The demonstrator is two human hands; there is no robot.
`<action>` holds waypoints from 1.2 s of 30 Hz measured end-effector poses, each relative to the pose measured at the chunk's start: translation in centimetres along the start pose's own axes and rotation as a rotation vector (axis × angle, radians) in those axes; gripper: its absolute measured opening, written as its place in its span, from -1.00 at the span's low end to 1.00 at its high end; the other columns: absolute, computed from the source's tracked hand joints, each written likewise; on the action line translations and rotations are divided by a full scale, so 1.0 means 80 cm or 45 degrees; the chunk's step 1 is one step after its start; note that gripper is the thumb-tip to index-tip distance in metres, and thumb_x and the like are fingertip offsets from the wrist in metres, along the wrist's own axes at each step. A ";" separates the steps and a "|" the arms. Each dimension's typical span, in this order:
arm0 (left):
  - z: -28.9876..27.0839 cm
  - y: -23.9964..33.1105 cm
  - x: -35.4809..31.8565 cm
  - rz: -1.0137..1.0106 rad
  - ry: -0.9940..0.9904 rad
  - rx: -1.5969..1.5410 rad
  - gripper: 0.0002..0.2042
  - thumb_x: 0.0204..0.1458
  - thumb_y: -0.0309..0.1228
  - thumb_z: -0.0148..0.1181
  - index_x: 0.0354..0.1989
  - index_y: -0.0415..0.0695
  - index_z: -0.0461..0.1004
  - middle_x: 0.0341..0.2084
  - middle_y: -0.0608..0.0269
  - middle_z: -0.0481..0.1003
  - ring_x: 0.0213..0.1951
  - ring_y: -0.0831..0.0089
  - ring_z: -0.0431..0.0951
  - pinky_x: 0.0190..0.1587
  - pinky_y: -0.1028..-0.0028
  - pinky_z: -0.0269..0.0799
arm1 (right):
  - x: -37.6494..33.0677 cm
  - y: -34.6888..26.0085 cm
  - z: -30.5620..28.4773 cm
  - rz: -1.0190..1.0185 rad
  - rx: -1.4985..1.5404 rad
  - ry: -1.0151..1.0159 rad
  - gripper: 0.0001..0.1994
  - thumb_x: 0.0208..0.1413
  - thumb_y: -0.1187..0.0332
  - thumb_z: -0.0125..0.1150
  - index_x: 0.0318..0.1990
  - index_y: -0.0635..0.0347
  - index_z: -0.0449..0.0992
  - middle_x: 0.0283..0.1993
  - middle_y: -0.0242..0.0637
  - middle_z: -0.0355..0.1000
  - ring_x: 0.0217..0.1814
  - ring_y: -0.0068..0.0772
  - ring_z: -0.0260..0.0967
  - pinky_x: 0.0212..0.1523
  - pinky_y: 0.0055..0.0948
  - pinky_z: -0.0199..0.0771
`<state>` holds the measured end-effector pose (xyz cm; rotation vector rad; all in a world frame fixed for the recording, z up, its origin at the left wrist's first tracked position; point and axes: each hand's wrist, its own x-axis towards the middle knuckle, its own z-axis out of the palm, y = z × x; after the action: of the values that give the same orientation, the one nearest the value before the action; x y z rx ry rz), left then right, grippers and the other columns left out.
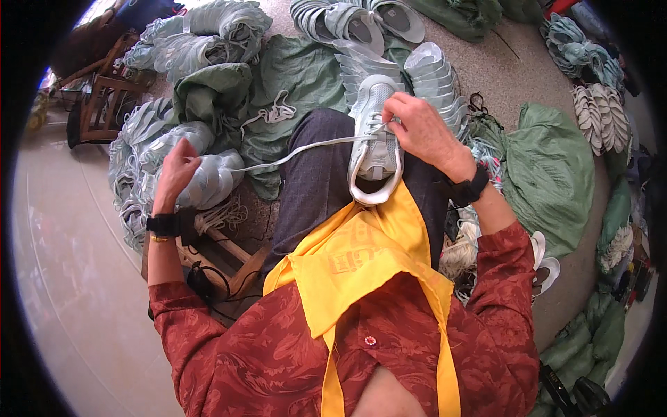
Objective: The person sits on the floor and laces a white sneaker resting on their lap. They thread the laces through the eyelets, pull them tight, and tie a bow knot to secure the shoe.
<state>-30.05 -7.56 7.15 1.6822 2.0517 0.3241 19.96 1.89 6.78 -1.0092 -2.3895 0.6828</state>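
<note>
Currently the right hand [420, 128] is closed on the lacing area of a pale grey-white mesh sneaker [375, 139], which rests on the person's lap with its heel opening toward the body. Left hand [177, 170] is fisted around the end of a flat white shoelace [299, 153], stretched taut across to the shoe. Just beyond the left hand: stacked pale grey shoe uppers [201, 184] on green sacks [292, 76].

Bright, even daylight — sharp centre, fisheye-bent edges, black corners.
</note>
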 end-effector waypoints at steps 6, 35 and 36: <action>0.061 0.143 0.025 0.393 -0.196 -0.306 -0.87 0.09 -0.54 0.26 -0.30 -0.26 0.41 -0.52 0.27 0.47 -0.43 0.57 0.43 -0.34 0.45 0.41 | -0.023 -0.031 -0.027 0.049 -0.044 -0.094 -0.94 0.12 0.52 0.12 -0.27 0.27 0.40 -0.39 -0.02 0.46 -0.24 0.16 0.49 -0.26 -0.02 0.47; 0.106 0.310 0.038 0.602 -0.748 -1.256 -0.88 0.30 -0.40 0.21 -0.22 -0.13 0.41 -0.41 0.53 0.34 -0.38 0.74 0.28 -0.33 0.65 0.22 | -0.172 -0.019 -0.084 0.601 0.096 0.379 -0.84 0.15 0.61 0.25 -0.13 0.27 0.64 -0.28 -0.23 0.60 -0.42 -0.44 0.56 -0.36 -0.46 0.52; 0.098 0.308 0.037 0.585 -0.735 -1.232 -0.88 0.31 -0.39 0.21 -0.23 -0.12 0.41 -0.42 0.53 0.33 -0.39 0.74 0.26 -0.35 0.65 0.20 | -0.179 -0.013 -0.086 0.621 0.082 0.378 -0.83 0.16 0.61 0.24 -0.12 0.27 0.64 -0.28 -0.23 0.59 -0.41 -0.43 0.56 -0.35 -0.46 0.52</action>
<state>-5.43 -0.04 11.10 1.3420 0.8284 0.7290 32.38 -7.68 9.62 -1.5657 -1.8673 0.7079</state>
